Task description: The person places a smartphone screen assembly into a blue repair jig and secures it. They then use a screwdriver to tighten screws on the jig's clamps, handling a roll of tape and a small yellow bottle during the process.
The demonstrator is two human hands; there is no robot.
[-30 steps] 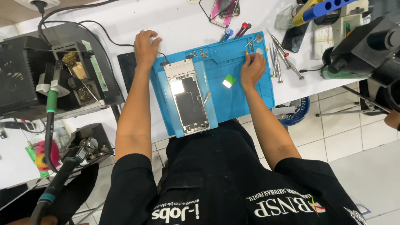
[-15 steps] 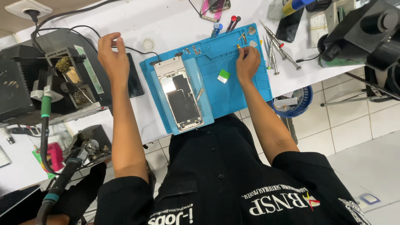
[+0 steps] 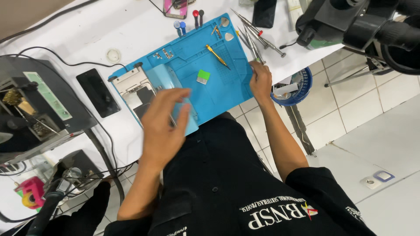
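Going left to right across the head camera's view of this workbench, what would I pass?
Grey soldering station → black phone → opened phone → left hand → small green-and-white piece → brass tweezers → right hand → blue bowl → black microscope.

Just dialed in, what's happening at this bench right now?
A person in a black shirt sits at a white bench with a blue work mat. An opened phone lies on the mat's left part. The left hand hovers blurred over the phone, fingers spread, holding nothing visible. The right hand rests at the mat's right edge, next to a row of screwdrivers. Yellow tweezers and a small green-topped piece lie untouched on the mat.
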